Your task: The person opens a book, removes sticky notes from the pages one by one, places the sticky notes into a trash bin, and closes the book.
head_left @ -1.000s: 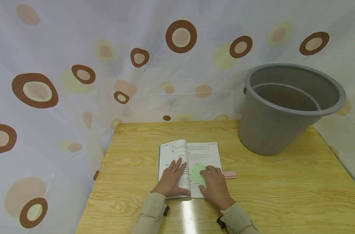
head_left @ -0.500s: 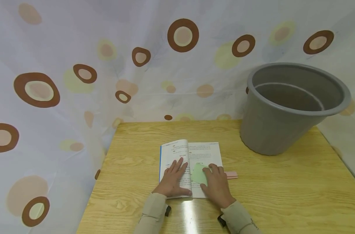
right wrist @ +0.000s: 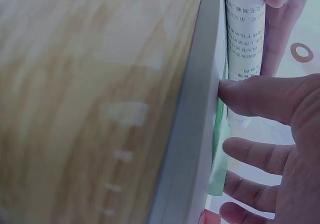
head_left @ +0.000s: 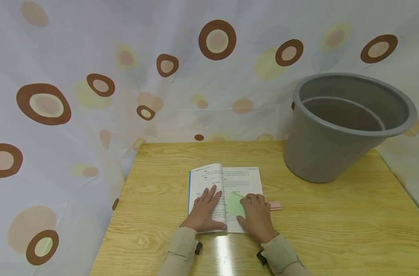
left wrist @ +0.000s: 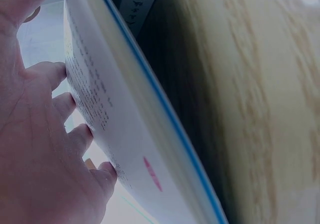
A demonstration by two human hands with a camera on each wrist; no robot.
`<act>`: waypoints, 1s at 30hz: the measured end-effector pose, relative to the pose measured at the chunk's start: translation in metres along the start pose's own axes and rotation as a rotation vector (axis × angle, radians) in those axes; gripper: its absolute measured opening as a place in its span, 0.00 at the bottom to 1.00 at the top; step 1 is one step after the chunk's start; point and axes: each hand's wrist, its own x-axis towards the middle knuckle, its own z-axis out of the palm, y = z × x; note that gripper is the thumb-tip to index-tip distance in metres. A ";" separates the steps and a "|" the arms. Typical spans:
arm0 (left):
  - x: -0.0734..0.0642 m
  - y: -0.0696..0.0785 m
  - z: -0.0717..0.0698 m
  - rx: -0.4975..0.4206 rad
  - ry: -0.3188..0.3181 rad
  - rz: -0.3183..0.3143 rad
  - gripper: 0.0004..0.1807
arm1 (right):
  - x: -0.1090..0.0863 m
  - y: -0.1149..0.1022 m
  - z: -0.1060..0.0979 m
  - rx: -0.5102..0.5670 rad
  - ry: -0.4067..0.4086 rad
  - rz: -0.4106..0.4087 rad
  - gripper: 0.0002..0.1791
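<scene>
An open book [head_left: 242, 174] with printed pages and a blue cover edge lies on the table. My left hand [head_left: 204, 214] rests spread on its left page [head_left: 204, 174], fingers apart. In the left wrist view those fingertips [left wrist: 107, 171] touch the raised, curved page. A light green paper note [head_left: 235, 205] lies on the right page. At the note's right side my right hand [head_left: 257, 218] has its fingers bent, tips on the note. The right wrist view shows thumb and fingers [right wrist: 255, 154] apart, with the green note seen edge-on beside them.
A pink tab [head_left: 275, 206] sticks out past the book's right edge. One large grey bucket [head_left: 316, 153] stands at the table's back right. Behind the wooden table [head_left: 161, 184] hangs a patterned curtain [head_left: 181, 103]. Dark straps [head_left: 262, 258] show at both cuffs.
The head view has shifted slightly, so the book and bucket sit a little farther right in it. Both hands stay at the same places on the book.
</scene>
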 end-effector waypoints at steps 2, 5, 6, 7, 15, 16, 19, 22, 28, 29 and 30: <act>0.000 0.000 0.000 0.001 0.001 0.001 0.65 | 0.000 0.000 0.000 0.008 0.000 -0.001 0.28; 0.000 0.000 0.000 0.010 0.003 0.002 0.65 | 0.000 0.000 0.001 0.023 -0.001 0.000 0.30; 0.000 0.000 0.001 0.011 0.002 0.002 0.65 | 0.000 0.000 0.001 0.028 -0.001 0.000 0.31; 0.000 0.000 0.001 0.013 0.000 0.000 0.65 | 0.000 0.001 0.001 0.032 0.001 0.002 0.31; -0.002 0.001 -0.002 -0.003 -0.010 -0.006 0.64 | -0.001 0.001 0.003 0.042 0.041 0.010 0.15; -0.002 0.001 -0.003 -0.005 -0.011 -0.006 0.64 | 0.000 0.001 0.004 0.040 0.050 0.012 0.14; -0.002 0.001 -0.003 -0.010 -0.009 0.000 0.64 | 0.000 0.002 0.004 0.028 0.075 0.021 0.11; -0.002 0.001 -0.003 -0.018 -0.012 0.005 0.64 | 0.000 0.002 0.004 0.018 0.093 0.040 0.09; -0.003 0.001 -0.003 -0.024 -0.019 0.015 0.63 | -0.001 0.004 0.002 0.040 0.134 0.054 0.07; -0.003 0.001 -0.003 -0.023 -0.022 0.014 0.63 | -0.001 0.004 0.002 0.049 0.141 0.054 0.06; -0.003 0.001 -0.003 -0.022 -0.020 0.016 0.63 | -0.002 0.004 0.001 0.055 0.149 0.051 0.06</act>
